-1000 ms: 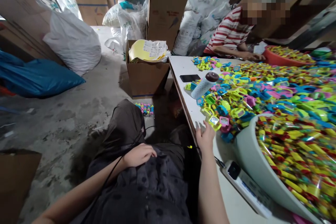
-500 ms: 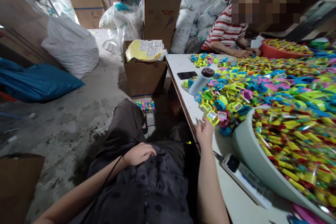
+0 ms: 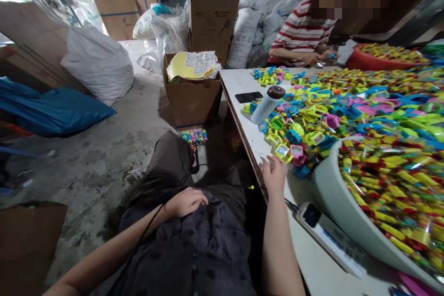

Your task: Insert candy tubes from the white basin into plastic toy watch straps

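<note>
"What's different from half a second ago?"

"Mostly the far side of the table (image 3: 244, 115). The co-worker (image 3: 298, 25) in the red-and-white striped shirt now has both hands (image 3: 314, 58) higher, with a blue piece (image 3: 332, 56) at the fingers; before, they were lower, close by the red basin (image 3: 360, 60). The view has shifted slightly too."

"And the wearer's own hands?"

"Hardly changed. The right hand (image 3: 275, 176) is still at the near edge of the table, thumb and fingers apart, nothing visible in its grasp. The left hand (image 3: 187, 202) still lies on the lap, fingers side by side and loosely bent; its palm is hidden, so I can't tell whether it covers anything."

"Where are the toys, then?"

"A yellow-green toy watch (image 3: 282, 151) sits just beyond the right fingertips. Whether they touch, I can't tell. A pink toy watch (image 3: 296, 150) is right next to it, at the near corner of the colourful pile (image 3: 314, 118)."

"Anything else close?"

"The pale tub (image 3: 328, 185), full of yellow-and-red pieces (image 3: 391, 189), stands to the right of that hand. The left is well apart from all of it."
</note>
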The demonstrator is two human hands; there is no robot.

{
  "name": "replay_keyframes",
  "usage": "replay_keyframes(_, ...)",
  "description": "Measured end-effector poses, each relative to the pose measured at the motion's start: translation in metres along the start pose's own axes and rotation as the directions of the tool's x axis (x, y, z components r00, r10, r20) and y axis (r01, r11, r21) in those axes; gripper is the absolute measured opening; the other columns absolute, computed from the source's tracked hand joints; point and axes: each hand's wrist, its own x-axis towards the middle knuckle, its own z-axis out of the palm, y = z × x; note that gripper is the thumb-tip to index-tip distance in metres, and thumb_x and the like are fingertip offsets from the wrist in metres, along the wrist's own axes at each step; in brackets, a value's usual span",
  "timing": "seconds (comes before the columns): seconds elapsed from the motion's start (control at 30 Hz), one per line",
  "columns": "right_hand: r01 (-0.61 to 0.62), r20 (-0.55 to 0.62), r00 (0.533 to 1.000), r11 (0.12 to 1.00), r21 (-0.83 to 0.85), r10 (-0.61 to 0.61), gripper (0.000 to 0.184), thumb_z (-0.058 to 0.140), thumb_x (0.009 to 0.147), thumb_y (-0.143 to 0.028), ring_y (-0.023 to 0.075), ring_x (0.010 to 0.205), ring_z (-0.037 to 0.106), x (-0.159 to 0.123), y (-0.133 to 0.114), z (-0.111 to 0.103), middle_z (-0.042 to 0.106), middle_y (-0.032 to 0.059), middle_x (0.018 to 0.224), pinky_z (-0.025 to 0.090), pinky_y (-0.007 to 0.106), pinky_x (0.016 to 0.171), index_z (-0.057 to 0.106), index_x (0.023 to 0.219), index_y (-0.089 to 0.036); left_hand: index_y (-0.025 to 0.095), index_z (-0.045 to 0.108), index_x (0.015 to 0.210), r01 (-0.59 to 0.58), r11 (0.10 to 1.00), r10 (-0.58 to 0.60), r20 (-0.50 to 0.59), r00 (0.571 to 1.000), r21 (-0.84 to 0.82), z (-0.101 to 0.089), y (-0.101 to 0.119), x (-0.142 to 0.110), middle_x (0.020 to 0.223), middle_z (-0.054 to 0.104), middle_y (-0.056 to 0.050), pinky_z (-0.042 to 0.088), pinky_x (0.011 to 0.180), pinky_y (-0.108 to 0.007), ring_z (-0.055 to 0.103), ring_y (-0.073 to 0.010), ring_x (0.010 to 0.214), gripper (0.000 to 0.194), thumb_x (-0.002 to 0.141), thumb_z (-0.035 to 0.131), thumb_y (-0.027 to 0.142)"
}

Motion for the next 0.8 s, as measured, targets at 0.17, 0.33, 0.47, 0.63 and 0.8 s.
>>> replay_keyframes(0.17,-0.046,0.01,0.999,0.998,0.044,0.045,0.033,0.042,0.076,-0.03,0.0257,0.107,0.045,-0.0004,-0.003,-0.0015,0.052,0.0148,0.107,0.034,0.044,0.095,0.062,0.094,-0.012,0.021,0.058,0.099,-0.008,1.0,0.008,0.003,1.0,0.015,0.0029,-0.0009,0.002,0.095,0.062,0.001,0.033,0.083,-0.023,0.055,-0.0105,0.092,0.026,0.086,0.037,0.015)
replay_keyframes(0.33,-0.066,0.018,0.998,0.995,0.074,0.065,0.03,0.042,0.075,-0.028,0.0248,0.105,0.047,-0.001,-0.0046,-0.0024,0.052,0.0135,0.107,0.037,0.044,0.092,0.062,0.093,-0.014,0.021,0.058,0.098,-0.004,1.0,0.004,0.0,1.0,0.003,0.0053,-0.0017,0.003,0.095,0.062,0.001,0.034,0.083,-0.023,0.055,-0.01,0.091,0.026,0.085,0.037,0.014)
replay_keyframes(0.47,-0.051,0.013,0.999,0.995,0.088,0.05,0.029,0.042,0.076,-0.026,0.0234,0.105,0.048,-0.001,-0.0048,-0.0028,0.053,0.013,0.104,0.037,0.043,0.094,0.062,0.092,-0.013,0.02,0.059,0.098,-0.012,1.0,0.012,0.023,1.0,-0.01,0.0039,-0.0004,0.0048,0.093,0.062,0.0,0.035,0.081,-0.022,0.056,-0.01,0.09,0.027,0.084,0.037,0.013)
replay_keyframes(0.63,-0.023,0.008,1.0,0.995,0.098,0.022,0.028,0.041,0.079,-0.026,0.0216,0.102,0.049,-0.0008,-0.0063,-0.0036,0.054,0.0123,0.101,0.038,0.041,0.094,0.062,0.091,-0.012,0.02,0.059,0.098,-0.035,0.999,0.036,0.031,0.999,-0.009,0.0034,0.0003,0.0068,0.098,0.062,-0.001,0.034,0.083,-0.022,0.055,-0.0108,0.093,0.027,0.085,0.037,0.013)
replay_keyframes(0.8,-0.019,0.032,0.999,0.996,0.083,0.017,0.027,0.04,0.08,-0.025,0.0215,0.101,0.049,0.0005,-0.0056,-0.0026,0.055,0.0119,0.099,0.04,0.04,0.092,0.062,0.09,-0.012,0.021,0.058,0.098,-0.008,1.0,0.009,0.05,0.999,-0.015,0.0028,0.0007,0.0059,0.098,0.062,0.0,0.034,0.084,-0.023,0.055,-0.0113,0.093,0.026,0.086,0.036,0.014)
